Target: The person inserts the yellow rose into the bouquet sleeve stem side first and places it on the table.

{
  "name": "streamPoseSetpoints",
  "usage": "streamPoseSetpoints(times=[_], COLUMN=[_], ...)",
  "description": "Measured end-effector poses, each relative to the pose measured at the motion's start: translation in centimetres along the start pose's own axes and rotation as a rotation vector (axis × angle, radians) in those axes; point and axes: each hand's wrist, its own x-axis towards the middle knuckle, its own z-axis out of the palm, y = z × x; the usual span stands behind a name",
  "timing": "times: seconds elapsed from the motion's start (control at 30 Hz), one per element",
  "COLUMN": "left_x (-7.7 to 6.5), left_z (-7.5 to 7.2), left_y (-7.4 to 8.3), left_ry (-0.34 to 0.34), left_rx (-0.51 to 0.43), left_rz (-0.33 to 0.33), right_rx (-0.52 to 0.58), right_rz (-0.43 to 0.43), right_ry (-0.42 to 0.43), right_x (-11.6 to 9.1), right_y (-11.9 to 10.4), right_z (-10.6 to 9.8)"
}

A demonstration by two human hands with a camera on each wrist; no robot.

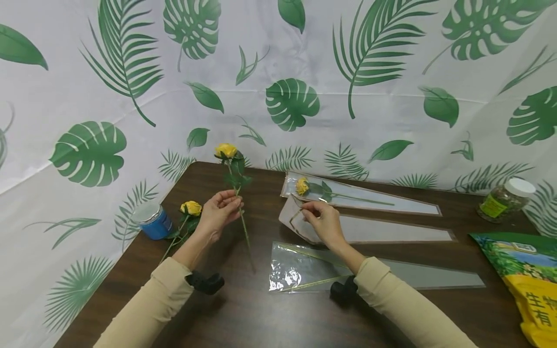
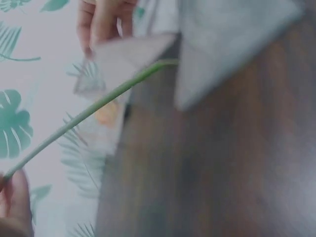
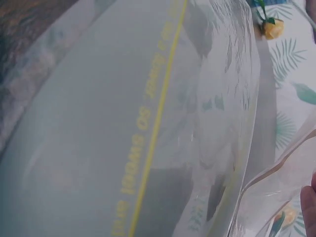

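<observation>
Left hand (image 1: 221, 209) grasps a yellow rose (image 1: 237, 179) by the stem, just left of the brown-edged sleeve (image 1: 396, 229) and apart from it, while the right hand (image 1: 323, 221), at the sleeve itself, pinches the rim of its raised, wide mouth. Their long axes disagree, which looks like the relation that matters: the rose stands nearly upright, bloom uppermost, stem slanting down toward the right, whereas the sleeve stretches left to right, mouth toward the rose, narrow end pointing away.

Smooth plastic wrapper (image 1: 378, 229), glossy clear plastic front sleeve (image 1: 311, 268), faintly shiny wood-look tabletop (image 1: 270, 314), matt cloth cuffs (image 1: 171, 285)
</observation>
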Motion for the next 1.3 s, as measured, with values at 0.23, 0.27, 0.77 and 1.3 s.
streamPoseSetpoints(times=[0.23,0.27,0.77,1.3], left_x=[1.7,1.8,2.2,1.5], left_z=[4.1,4.6,7.2,9.6], left_y=[1.4,1.4,0.0,-3.4], left_ry=[0.238,0.26,0.314,0.27], left_rx=[-0.281,-0.311,-0.417,-0.31], left_rz=[0.24,0.268,0.435,0.479], right_rx=[-0.007,-0.008,0.015,0.003], right_rz=[-0.018,-0.02,-0.045,-0.033], right_ry=[0.008,0.008,0.026,0.036], right_x=[-0.1,-0.1,-0.1,0.2], right_y=[-0.1,-0.1,-0.5,-1.0], right_z=[0.2,0.3,0.4,0.7])
